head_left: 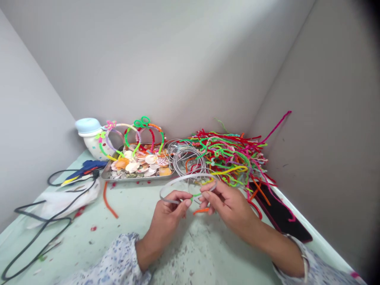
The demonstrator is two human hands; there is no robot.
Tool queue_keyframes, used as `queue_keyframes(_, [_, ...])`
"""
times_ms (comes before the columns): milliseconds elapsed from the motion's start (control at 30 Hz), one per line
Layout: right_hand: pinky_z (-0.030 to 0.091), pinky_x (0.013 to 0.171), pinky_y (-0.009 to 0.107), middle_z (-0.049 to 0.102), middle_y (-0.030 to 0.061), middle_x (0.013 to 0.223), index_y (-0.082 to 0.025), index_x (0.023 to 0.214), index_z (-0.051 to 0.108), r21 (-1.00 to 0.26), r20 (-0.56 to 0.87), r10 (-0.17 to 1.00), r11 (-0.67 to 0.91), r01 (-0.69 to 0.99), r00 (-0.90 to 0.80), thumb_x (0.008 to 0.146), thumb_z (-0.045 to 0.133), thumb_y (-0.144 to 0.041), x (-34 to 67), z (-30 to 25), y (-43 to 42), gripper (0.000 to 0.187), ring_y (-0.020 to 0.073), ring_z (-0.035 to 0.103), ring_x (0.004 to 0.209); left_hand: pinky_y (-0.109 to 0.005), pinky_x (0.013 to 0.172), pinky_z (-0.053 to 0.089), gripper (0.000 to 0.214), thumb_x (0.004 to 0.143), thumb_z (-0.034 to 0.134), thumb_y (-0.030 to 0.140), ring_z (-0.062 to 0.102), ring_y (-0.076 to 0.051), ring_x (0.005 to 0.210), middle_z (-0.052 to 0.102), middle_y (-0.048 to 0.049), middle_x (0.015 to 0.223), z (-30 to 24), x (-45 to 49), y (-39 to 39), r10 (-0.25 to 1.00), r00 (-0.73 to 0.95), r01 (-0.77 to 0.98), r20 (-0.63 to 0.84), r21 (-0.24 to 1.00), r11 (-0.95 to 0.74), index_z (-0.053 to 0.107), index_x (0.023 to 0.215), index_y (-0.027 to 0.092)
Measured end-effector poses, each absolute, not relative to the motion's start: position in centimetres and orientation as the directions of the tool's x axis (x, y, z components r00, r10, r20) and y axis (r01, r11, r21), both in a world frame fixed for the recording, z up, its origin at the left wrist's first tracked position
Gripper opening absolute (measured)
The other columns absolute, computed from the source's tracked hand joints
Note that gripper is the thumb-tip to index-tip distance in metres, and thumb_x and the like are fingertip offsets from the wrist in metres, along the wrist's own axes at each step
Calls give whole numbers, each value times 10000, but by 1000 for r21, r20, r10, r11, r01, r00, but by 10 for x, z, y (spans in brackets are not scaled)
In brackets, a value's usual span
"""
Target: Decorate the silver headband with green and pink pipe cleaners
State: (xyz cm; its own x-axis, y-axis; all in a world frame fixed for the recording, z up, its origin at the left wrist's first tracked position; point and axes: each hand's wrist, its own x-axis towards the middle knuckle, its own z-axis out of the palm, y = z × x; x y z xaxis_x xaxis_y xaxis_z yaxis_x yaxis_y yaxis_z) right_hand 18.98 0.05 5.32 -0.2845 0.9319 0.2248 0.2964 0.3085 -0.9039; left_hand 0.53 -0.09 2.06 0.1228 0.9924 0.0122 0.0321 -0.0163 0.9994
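Bent over a pale green table (pixel 124 221). Heaped at back right, just beyond the hands: a tangle of pipe cleaners (pixel 231 156). Left of that, a stack of bare headbands (pixel 185 158), then a tray (pixel 133 177) of shells, with a glue gun (pixel 86 167) far left. Above the table's middle, holding a grey headband (pixel 184 179), pinched in the left hand (pixel 166 221). Right hand (pixel 228 206) closed on a green pipe cleaner (pixel 195 195) at the band.

Plain grey walls (pixel 178 59) enclose a speckled pale-green tabletop (pixel 133 221).
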Motion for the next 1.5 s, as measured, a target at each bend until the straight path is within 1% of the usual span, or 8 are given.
queue_keyframes(233, [491,544,203,670,-27,714,-223,902,570,-898,183,935,284,336,-302,933,482,-227,188,54,3,93,102,623,579,-201,502,357,237,777,679,356,468,-81,544,601,-3,740,12,4,1,994,106,27,42,999,-45,736,882,151])
queue_keyframes(433, [480,546,204,681,-20,734,-211,913,573,-881,159,939,274,384,-304,926,481,-208,187,51,4,92,100,636,571,-200,487,325,265,785,668,371,433,-88,516,523,34,582,11,3,2,990,141,75,-2,997,-8,715,898,136])
queue_keyframes(600, [472,544,208,685,-19,733,-212,924,579,-871,146,938,272,409,-313,921,489,-228,188,54,4,92,104,630,569,-195,474,292,278,793,659,388,405,-83,502,513,41,562,8,3,4,982,188,66,-23,998,11,690,893,130])
queue_keyframes(800, [463,517,219,667,-14,746,-216,894,568,-911,92,933,220,349,-347,915,471,-232,191,53,8,100,122,641,588,-189,442,242,260,777,675,378,330,-67,448,441,73,492,7,5,2,966,231,9,-119,993,120,668,877,138])
queue_keyframes(900, [473,560,228,654,-18,712,-212,869,566,-921,93,930,216,324,-355,909,467,-216,192,52,11,106,129,635,624,-192,429,227,267,761,683,383,296,-60,417,414,89,458,9,6,1,953,251,-26,-167,983,179,657,866,139])
queue_keyframes(1033, [486,626,242,649,-15,699,-201,843,569,-931,87,920,211,297,-381,898,478,-210,194,49,14,107,131,630,664,-192,435,228,273,748,694,383,321,-57,422,440,85,467,11,7,1,946,279,-57,-168,980,191,646,849,134])
queue_keyframes(1267, [469,525,209,627,-14,717,-191,862,544,-985,58,936,111,135,-347,877,524,-295,191,35,20,107,110,603,599,-187,423,250,329,746,686,417,362,-61,413,489,80,483,11,8,3,954,250,-61,-165,981,186,601,901,140])
queue_keyframes(1500, [481,529,219,638,-2,709,-192,862,548,-968,86,931,162,192,-355,885,516,-292,194,31,22,108,114,606,583,-186,396,209,318,775,648,445,317,-56,379,477,69,445,11,8,3,945,262,52,-198,980,191,625,827,132])
